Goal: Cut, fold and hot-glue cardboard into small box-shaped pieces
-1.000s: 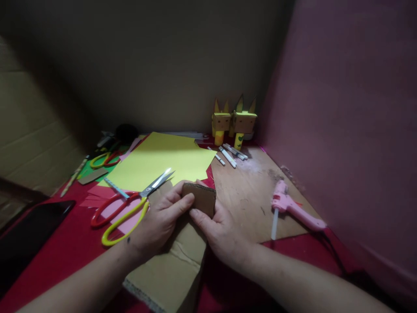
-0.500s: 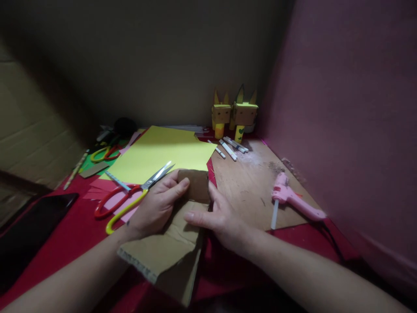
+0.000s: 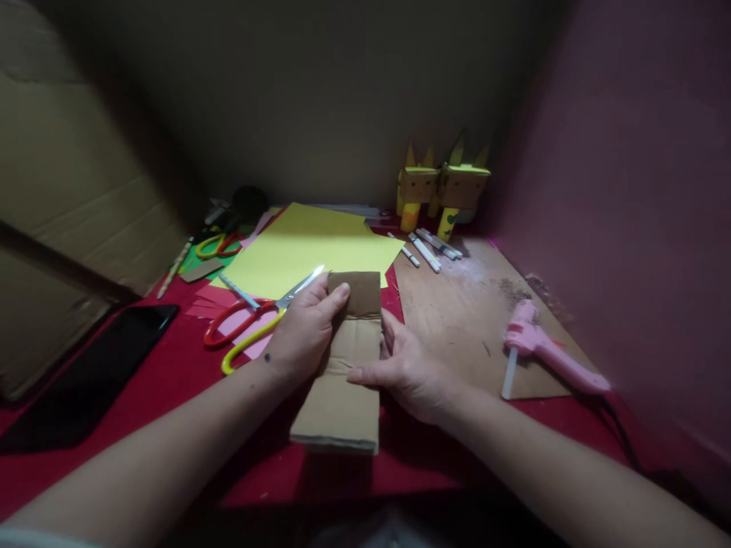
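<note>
Between my two hands is a creased strip of brown cardboard (image 3: 343, 403), its near end showing layered edges. My left hand (image 3: 305, 327) grips its upper left edge, thumb on top. On the right side, my right hand (image 3: 408, 369) pinches the strip about midway, thumb lying across its face and fingers hidden partly beneath. Scissors (image 3: 251, 335) with one red and one yellow handle lie just left of my left hand, blades pointing away. Beneath them are pink paper pieces (image 3: 199, 307) and a large yellow sheet (image 3: 302, 243).
A pink glue gun (image 3: 537, 342) rests on a cardboard mat (image 3: 451, 335) at right, with white markers (image 3: 426, 253) farther back. Two cardboard animal figures (image 3: 465, 186) stand behind. A black phone-like slab (image 3: 97, 373) lies left on the red cloth (image 3: 256, 472). Walls rise around.
The near section of the cardboard, flared out and tilted before, now lies folded flat in line with the rest. The camera view has shifted slightly left, and both hands keep their hold.
</note>
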`<state>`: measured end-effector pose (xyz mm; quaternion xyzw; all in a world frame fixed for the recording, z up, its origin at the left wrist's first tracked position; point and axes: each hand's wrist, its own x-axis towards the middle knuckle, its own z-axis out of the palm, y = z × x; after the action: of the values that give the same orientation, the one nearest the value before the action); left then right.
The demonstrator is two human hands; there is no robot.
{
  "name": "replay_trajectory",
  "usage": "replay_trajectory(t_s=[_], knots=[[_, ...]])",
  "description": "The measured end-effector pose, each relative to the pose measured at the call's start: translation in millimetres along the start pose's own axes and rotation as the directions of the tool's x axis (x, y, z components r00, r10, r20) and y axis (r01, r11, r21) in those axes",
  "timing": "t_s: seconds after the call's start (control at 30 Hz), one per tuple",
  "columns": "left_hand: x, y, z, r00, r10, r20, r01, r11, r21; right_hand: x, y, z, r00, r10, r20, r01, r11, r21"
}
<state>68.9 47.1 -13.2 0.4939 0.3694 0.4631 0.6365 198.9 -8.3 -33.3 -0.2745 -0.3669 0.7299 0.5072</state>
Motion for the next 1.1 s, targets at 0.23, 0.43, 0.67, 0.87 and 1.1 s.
replay_trajectory(t_s=[0.23, 0.43, 0.67, 0.87, 1.1], knots=[[5, 1, -3.8, 0.997, 0.012, -0.072, -0.014, 0.999, -0.033, -1, 7, -2, 0.999, 0.037, -0.005, -0.038, 0.996, -0.085], [10, 2, -9.1, 0.997, 0.024, -0.077, -0.026, 0.999, -0.028, -2, 7, -1, 0.996, 0.091, 0.024, -0.089, 0.994, -0.056], [14, 3, -10.0, 0.995, 0.018, -0.101, -0.013, 0.999, 0.049, -4, -2, -2, 0.982, 0.185, -0.029, -0.184, 0.982, 0.036], [15, 5, -11.1, 0.996, -0.011, -0.093, 0.013, 1.000, 0.020, -6, -6, -5, 0.964, 0.256, -0.075, -0.255, 0.967, 0.018], [21, 6, -19.1, 0.997, -0.079, -0.022, 0.077, 0.995, -0.058, -5, -5, -18, 0.954, 0.292, 0.062, -0.295, 0.954, 0.052]])
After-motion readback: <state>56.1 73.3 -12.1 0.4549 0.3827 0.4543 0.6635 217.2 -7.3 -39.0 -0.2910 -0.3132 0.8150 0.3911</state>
